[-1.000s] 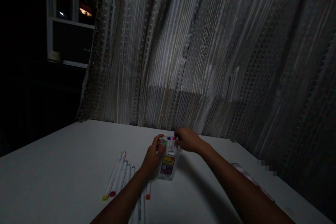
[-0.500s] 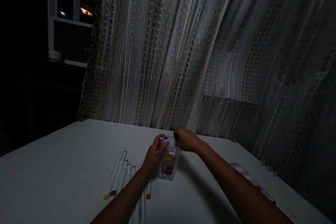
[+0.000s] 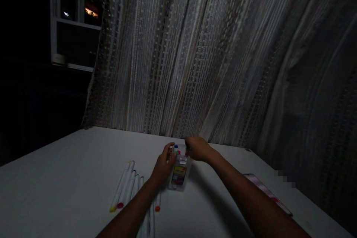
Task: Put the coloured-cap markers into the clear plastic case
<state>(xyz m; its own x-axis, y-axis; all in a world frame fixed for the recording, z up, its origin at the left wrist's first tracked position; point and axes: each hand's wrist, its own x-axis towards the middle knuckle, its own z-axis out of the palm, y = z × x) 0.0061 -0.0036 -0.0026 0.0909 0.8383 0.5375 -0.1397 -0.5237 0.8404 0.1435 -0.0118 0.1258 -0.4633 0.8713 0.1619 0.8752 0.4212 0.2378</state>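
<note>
A clear plastic marker case (image 3: 178, 174) with a dark printed label stands upright on the white table. A few markers (image 3: 176, 147) with blue, green and pink ends show in its top. My left hand (image 3: 164, 164) wraps round the case's left side, fingers behind and thumb in front. My right hand (image 3: 196, 148) is closed at the upper right edge of the case; its fingertips are hidden, so what it pinches cannot be made out. Several white markers (image 3: 128, 187) with coloured ends lie left of the case, some partly behind my left forearm.
A phone-like flat object (image 3: 267, 193) with a pinkish face lies on the white table (image 3: 69, 178) at the right, partly behind my right forearm. A patterned curtain (image 3: 173, 52) hangs along the table's far edge. A window (image 3: 76, 22) is at the upper left.
Both hands and the case stay almost in place, with only a slight shift of my right hand at the top. The curtain's folds at the right have moved.
</note>
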